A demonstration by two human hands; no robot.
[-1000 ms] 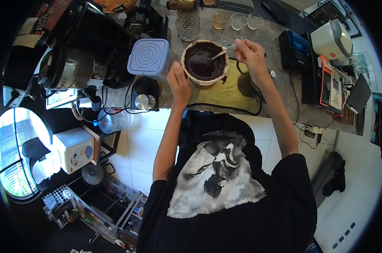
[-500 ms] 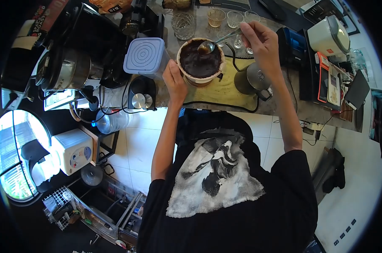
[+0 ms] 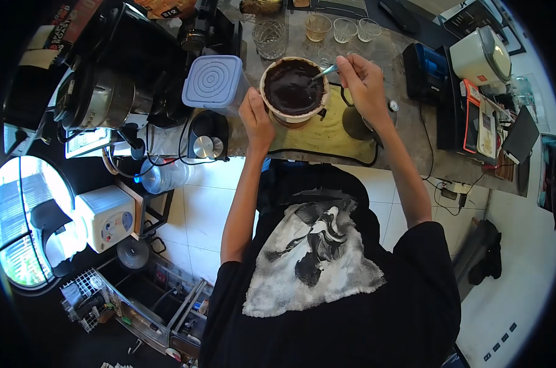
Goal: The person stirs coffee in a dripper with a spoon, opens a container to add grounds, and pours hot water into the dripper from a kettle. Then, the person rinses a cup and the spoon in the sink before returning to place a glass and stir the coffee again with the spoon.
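A round, pale-rimmed vessel (image 3: 295,116) holds dark brown liquid (image 3: 293,89) and stands over a yellow mat (image 3: 336,136). At its left side, my left hand (image 3: 255,118) grips the vessel with thumb and fingers closed against the wall. My right hand (image 3: 362,83) pinches the handle of a metal spoon (image 3: 328,70), whose bowl is hidden in the dark liquid near the right side. Under my right forearm, a metal kettle (image 3: 356,124) is partly covered; its curved spout shows beside the vessel.
A lidded container (image 3: 213,83) and a small black device with round knobs (image 3: 208,146) are at the left. Behind the vessel stand a cut-glass tumbler (image 3: 270,40) and several small glasses (image 3: 345,29). A black box-shaped machine (image 3: 424,70) sits at the right.
Half a second ago the spoon bowl was lifted above the liquid; now it is down in it. My right hand has come lower and to the left, while my left hand keeps its hold.
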